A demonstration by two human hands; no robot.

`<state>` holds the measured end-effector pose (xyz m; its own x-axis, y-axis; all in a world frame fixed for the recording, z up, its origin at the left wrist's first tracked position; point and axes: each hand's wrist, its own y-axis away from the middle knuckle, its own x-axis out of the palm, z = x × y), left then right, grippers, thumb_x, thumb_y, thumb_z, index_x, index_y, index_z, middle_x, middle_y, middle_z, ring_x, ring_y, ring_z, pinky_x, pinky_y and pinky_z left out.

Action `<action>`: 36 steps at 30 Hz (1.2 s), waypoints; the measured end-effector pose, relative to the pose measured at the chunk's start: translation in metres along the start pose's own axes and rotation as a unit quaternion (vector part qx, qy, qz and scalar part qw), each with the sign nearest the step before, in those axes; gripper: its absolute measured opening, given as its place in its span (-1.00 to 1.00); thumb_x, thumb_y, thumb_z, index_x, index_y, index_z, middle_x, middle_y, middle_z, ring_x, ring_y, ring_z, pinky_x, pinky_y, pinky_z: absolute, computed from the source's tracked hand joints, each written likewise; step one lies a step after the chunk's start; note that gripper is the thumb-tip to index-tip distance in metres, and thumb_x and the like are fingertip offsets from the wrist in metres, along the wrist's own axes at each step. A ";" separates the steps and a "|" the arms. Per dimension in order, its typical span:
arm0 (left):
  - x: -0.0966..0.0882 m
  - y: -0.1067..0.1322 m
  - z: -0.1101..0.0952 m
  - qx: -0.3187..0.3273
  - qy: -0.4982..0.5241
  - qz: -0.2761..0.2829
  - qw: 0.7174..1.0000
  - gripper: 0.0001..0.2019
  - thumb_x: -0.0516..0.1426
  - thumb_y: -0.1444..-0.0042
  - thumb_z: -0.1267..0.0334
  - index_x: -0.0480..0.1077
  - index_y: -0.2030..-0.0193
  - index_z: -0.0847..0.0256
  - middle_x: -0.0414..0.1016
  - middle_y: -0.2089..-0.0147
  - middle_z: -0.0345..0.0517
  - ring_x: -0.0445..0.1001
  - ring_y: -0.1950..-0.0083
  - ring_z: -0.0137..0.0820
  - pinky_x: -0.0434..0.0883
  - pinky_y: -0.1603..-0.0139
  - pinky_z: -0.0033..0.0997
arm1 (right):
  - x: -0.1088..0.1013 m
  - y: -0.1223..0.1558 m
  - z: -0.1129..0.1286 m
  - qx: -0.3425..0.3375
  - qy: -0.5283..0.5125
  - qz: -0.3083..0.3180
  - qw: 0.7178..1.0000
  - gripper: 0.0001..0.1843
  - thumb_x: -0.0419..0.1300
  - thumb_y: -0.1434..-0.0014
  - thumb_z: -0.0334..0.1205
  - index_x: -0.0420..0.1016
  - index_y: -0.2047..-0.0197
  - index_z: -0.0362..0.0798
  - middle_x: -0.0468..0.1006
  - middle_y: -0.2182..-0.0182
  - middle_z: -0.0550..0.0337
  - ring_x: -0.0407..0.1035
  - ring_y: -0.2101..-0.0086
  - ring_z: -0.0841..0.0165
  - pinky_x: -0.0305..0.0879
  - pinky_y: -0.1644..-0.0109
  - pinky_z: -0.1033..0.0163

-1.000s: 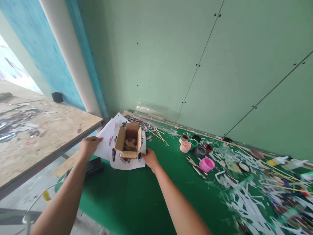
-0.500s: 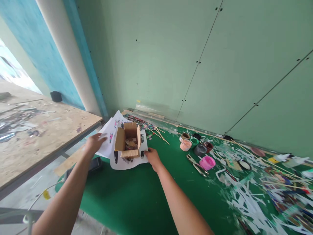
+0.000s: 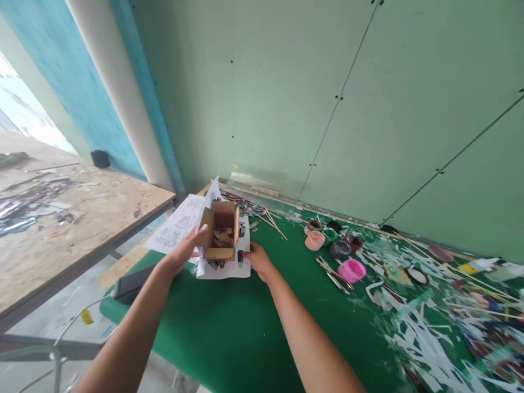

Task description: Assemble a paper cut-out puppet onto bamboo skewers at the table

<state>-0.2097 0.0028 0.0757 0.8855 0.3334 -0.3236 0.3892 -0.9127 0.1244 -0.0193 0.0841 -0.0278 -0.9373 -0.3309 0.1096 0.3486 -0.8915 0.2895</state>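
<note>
Green table (image 3: 245,327) carries printed sheets (image 3: 229,267), paint pots (image 3: 333,245), paper scraps (image 3: 421,333).

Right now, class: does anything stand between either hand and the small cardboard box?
Nothing visible does. The left hand lies against the left side of the cardboard box; the right hand rests beside it on the printed sheet under the box.

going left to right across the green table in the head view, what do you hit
left hand → cardboard box → right hand → wooden sticks → cluster of small paint pots → pink lid → heap of white paper scraps
</note>
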 end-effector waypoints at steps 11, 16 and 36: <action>0.045 0.000 0.004 0.083 -0.075 0.006 0.994 -0.54 0.16 -0.02 0.06 0.38 -0.06 0.18 0.55 -0.01 -0.01 0.48 -0.05 -0.11 0.42 -0.03 -0.15 | -0.001 -0.001 -0.006 -0.037 0.044 -0.015 0.998 -0.58 0.15 0.19 -0.33 0.49 0.17 -0.12 0.63 0.35 0.17 0.47 0.37 0.28 0.37 0.29 0.24; 0.044 -0.004 0.003 0.077 -0.082 0.007 0.994 -0.62 0.11 -0.03 0.11 0.41 0.02 0.20 0.57 0.06 -0.02 0.49 0.00 -0.12 0.41 -0.02 -0.13 | 0.000 -0.001 -0.006 -0.045 0.057 -0.020 0.997 -0.60 0.15 0.19 -0.34 0.50 0.19 -0.12 0.63 0.35 0.16 0.46 0.38 0.30 0.34 0.31 0.26; 0.012 -0.029 -0.010 0.065 -0.042 -0.161 0.984 -0.38 0.11 -0.15 0.02 0.18 -0.31 0.24 0.45 -0.15 0.14 0.50 -0.02 -0.19 0.45 0.08 -0.31 | 0.003 0.002 -0.002 -0.043 0.091 -0.069 0.993 -0.65 0.16 0.11 -0.33 0.47 0.17 -0.08 0.64 0.28 0.08 0.51 0.32 0.24 0.38 0.37 0.27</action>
<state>-0.2085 0.0356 0.0774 0.6949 0.5954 -0.4032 0.6061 -0.7867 -0.1171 -0.0219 0.0809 -0.0293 -0.9639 -0.2466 -0.1007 0.2222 -0.9529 0.2063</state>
